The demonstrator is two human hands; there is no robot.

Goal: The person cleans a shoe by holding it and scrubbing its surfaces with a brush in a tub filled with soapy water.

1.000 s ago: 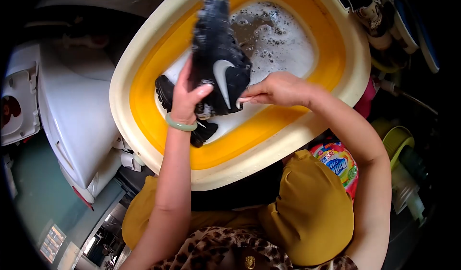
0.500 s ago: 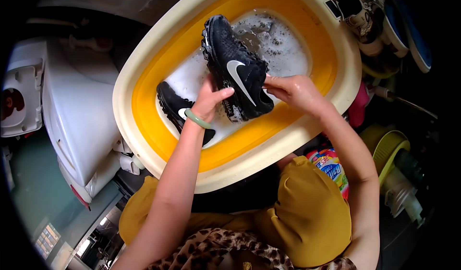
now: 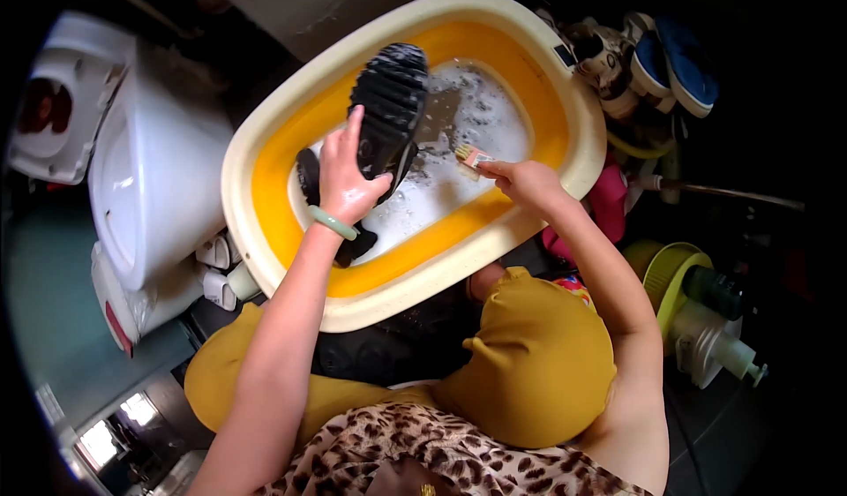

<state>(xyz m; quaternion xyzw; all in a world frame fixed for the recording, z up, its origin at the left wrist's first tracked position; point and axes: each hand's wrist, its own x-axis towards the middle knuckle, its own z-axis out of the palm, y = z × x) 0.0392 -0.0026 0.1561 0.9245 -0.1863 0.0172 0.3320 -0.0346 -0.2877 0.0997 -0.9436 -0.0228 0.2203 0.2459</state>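
My left hand (image 3: 347, 169) grips a black sneaker (image 3: 388, 99) over the basin, its ridged sole turned up toward me. Fingers and thumb wrap around the shoe's middle. To the right, my right hand (image 3: 527, 185) holds a small scrubbing brush (image 3: 473, 158) with pale bristles, apart from the shoe. Both hands are over a yellow basin with a cream rim (image 3: 587, 139), which holds grey, soapy water (image 3: 481, 108). A second black sneaker (image 3: 307, 176) lies in the suds at the left, partly covered by my left hand and wrist.
Several shoes (image 3: 648, 63) stand beyond the basin at the right. A pink item (image 3: 609, 203), a green basket (image 3: 668, 271) and a pump bottle (image 3: 719, 352) are along the right side. A white toilet (image 3: 146, 161) stands at the left.
My left hand has turned the sneaker from its side to sole up. My right hand has come away from the shoe's heel, and the brush now shows in it. The view has shifted.
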